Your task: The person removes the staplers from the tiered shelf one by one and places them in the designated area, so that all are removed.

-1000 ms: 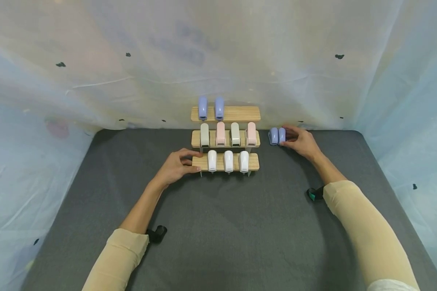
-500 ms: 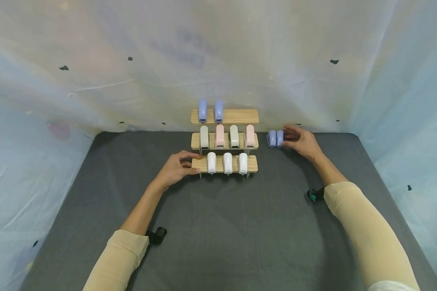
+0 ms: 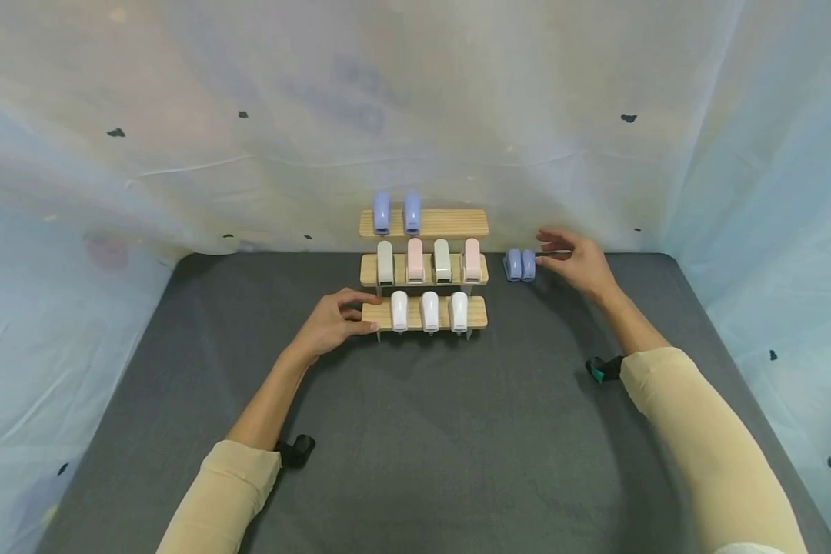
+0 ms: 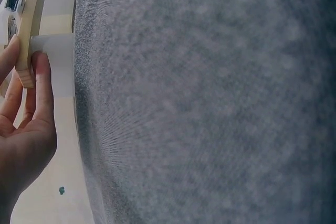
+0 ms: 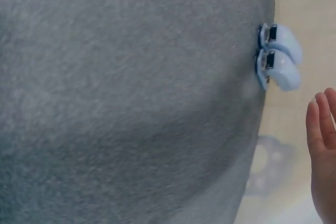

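Note:
My left hand pinches the left end of the lowest board of a three-tier wooden rack. In the left wrist view the thumb lies on one face of that board and fingertips on the other. Three white mini staplers stand on it. My right hand, its fingers fairly straight and holding nothing, is just right of two blue mini staplers. These stand side by side on the table, right of the rack. A small gap separates hand and staplers in the right wrist view.
The middle board carries grey-green and pink staplers. Two blue staplers stand on the left of the top board. Behind the dark grey table hangs a pale curtain, which also covers both sides.
My right fingers have come away from the right-hand blue stapler and straightened. Both blue staplers stay on the table. The left hand keeps its grip; the head view has shifted slightly.

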The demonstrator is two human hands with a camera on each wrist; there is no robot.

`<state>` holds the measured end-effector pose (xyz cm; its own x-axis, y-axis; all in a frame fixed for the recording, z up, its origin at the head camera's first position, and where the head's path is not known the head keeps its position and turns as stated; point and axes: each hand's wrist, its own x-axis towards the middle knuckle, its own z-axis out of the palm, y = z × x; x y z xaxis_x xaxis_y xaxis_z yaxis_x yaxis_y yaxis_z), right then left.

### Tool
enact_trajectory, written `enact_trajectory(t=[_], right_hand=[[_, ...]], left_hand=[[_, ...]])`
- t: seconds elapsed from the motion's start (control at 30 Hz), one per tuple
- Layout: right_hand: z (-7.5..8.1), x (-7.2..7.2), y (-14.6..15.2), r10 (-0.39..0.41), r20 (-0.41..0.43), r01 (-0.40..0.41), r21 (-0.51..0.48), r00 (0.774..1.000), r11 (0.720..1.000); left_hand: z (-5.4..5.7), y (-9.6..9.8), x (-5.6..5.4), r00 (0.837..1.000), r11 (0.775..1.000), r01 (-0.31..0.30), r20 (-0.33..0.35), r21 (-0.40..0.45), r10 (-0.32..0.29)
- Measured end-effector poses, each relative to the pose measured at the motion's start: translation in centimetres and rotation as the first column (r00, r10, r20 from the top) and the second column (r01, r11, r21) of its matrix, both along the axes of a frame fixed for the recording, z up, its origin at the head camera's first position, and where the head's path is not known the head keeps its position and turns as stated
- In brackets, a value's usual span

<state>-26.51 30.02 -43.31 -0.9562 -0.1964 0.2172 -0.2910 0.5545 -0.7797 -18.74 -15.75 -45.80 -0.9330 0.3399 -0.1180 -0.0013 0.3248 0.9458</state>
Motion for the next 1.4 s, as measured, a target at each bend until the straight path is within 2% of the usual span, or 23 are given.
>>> enact_trajectory(t=[0.4, 0.6, 0.87, 0.97, 1.13, 1.23, 1.4], right_hand=[[3.0, 0.5, -2.1, 0.005, -0.062, -0.003, 0.029, 0.998, 1.0], [4.2, 0.8, -3.1, 0.042, -0.092, -0.041, 0.017, 0.995, 0.999], [8.4, 2.9, -5.8, 0.105, -0.103, -0.111, -0.05, 0.989, 0.993], [9.4, 3.3, -6.5, 0.135, -0.106, -0.143, -0.075, 0.985, 0.987], [10.1, 3.3, -7.5, 0.166, -0.127, -0.176, -0.066, 0.978, 0.982], [10.2, 3.3, -8.1, 0.171, -0.14, -0.181, -0.057, 0.975, 0.982], [10.5, 3.2, -8.8, 0.171, -0.147, -0.177, -0.03, 0.974, 0.984]], left_hand=[[0.0, 0.0, -0.1, 1.0, 1.0, 0.003, 0.011, -0.002, -0.003], [0.0, -0.1, 0.1, 1.0, 1.0, 0.002, 0.006, -0.008, -0.002], [0.1, -0.1, 0.0, 1.0, 1.0, 0.005, 0.011, -0.014, -0.005], [0.2, -0.1, -0.1, 1.0, 1.0, 0.01, 0.013, -0.002, -0.01], [0.2, -0.2, -0.1, 0.999, 1.0, 0.015, 0.03, 0.016, -0.016], [0.7, -0.1, 0.1, 0.999, 1.0, 0.021, 0.042, 0.021, -0.022], [0.6, -0.1, 0.1, 0.999, 1.0, 0.025, 0.022, 0.019, -0.025]])
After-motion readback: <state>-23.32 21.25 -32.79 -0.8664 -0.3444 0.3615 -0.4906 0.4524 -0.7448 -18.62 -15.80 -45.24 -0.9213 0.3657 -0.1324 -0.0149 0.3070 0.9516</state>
